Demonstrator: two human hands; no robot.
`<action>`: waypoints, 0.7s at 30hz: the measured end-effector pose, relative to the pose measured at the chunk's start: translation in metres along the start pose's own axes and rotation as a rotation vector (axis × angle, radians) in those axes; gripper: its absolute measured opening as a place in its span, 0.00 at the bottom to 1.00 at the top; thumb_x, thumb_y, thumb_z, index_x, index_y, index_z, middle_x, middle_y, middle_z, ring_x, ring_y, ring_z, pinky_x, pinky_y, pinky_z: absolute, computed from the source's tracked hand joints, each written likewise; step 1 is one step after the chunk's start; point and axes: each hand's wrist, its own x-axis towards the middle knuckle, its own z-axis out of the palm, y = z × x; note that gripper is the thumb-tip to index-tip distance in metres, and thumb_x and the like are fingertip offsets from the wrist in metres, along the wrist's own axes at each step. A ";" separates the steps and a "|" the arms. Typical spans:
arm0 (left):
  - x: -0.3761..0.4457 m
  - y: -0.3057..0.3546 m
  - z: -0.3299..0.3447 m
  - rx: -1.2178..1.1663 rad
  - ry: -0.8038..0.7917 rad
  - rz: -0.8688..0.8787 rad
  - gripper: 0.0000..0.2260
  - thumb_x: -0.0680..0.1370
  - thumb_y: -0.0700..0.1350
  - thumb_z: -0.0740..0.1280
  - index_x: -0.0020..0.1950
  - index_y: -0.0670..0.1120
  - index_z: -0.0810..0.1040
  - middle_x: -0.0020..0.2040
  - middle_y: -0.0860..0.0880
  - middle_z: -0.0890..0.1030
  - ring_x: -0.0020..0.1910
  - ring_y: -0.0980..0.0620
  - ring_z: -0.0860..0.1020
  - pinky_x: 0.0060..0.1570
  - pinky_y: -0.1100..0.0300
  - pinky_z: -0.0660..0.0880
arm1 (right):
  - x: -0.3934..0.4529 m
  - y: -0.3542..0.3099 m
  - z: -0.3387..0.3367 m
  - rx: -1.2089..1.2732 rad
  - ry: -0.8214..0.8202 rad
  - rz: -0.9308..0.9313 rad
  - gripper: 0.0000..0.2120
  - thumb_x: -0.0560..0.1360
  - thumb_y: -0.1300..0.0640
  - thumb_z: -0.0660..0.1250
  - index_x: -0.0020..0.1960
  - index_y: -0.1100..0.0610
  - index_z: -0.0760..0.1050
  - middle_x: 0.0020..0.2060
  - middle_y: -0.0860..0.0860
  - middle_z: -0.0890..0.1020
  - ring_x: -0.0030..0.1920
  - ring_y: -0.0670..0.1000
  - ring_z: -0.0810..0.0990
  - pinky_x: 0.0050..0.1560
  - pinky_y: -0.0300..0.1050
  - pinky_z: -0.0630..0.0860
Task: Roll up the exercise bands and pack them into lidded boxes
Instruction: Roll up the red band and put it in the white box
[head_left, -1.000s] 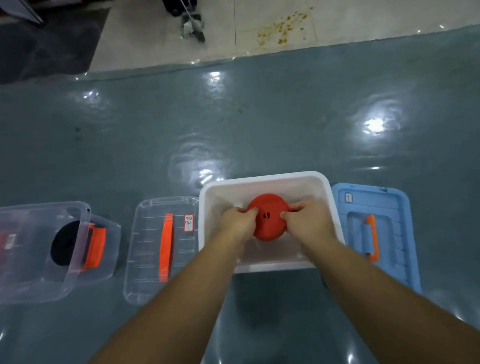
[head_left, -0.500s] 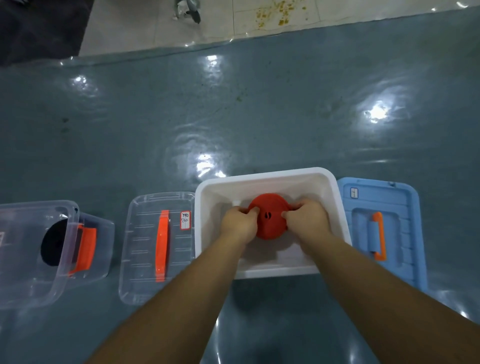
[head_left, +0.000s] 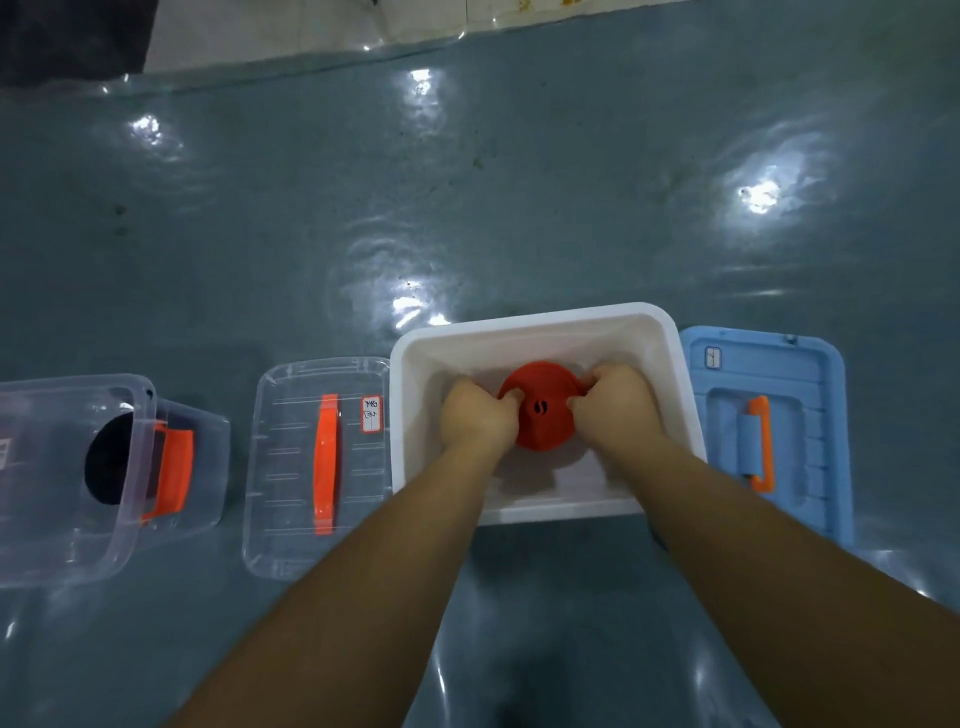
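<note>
A rolled red exercise band (head_left: 543, 410) sits low inside the open white box (head_left: 535, 325). My left hand (head_left: 475, 418) grips its left side and my right hand (head_left: 615, 408) grips its right side, fingers curled round the roll. The box's blue lid (head_left: 810, 395) with an orange handle lies flat just right of the box. At the far left a clear box (head_left: 67, 540) holds a rolled black band (head_left: 106, 462), seen through the plastic.
A clear lid (head_left: 291, 467) with an orange handle lies between the clear box and the white box. Everything rests on a glossy grey-blue mat (head_left: 519, 208). Pale floor tiles (head_left: 311, 26) show beyond the mat's far edge.
Both hands have lowered the red roll slightly deeper into the white box. The camera has tilted down, so the far floor has slid out of view.
</note>
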 end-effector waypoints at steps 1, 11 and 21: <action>-0.001 0.001 -0.001 0.022 0.004 0.006 0.15 0.77 0.53 0.75 0.53 0.44 0.77 0.48 0.45 0.81 0.50 0.42 0.81 0.52 0.51 0.78 | -0.001 -0.001 0.000 -0.036 -0.003 -0.008 0.05 0.75 0.65 0.70 0.50 0.62 0.82 0.45 0.58 0.85 0.45 0.59 0.84 0.42 0.46 0.75; -0.050 0.020 -0.028 0.244 -0.237 0.144 0.09 0.77 0.42 0.68 0.52 0.41 0.86 0.50 0.41 0.86 0.53 0.40 0.84 0.55 0.49 0.81 | -0.049 -0.028 -0.028 -0.265 -0.108 -0.207 0.14 0.77 0.55 0.64 0.60 0.58 0.78 0.57 0.56 0.83 0.56 0.59 0.82 0.57 0.51 0.80; -0.157 0.032 -0.011 0.384 -0.034 0.582 0.14 0.75 0.51 0.61 0.58 0.57 0.80 0.61 0.59 0.81 0.58 0.51 0.80 0.61 0.50 0.78 | -0.132 0.049 -0.099 -0.038 0.190 -0.315 0.16 0.79 0.56 0.64 0.65 0.54 0.79 0.58 0.55 0.80 0.59 0.59 0.80 0.58 0.55 0.78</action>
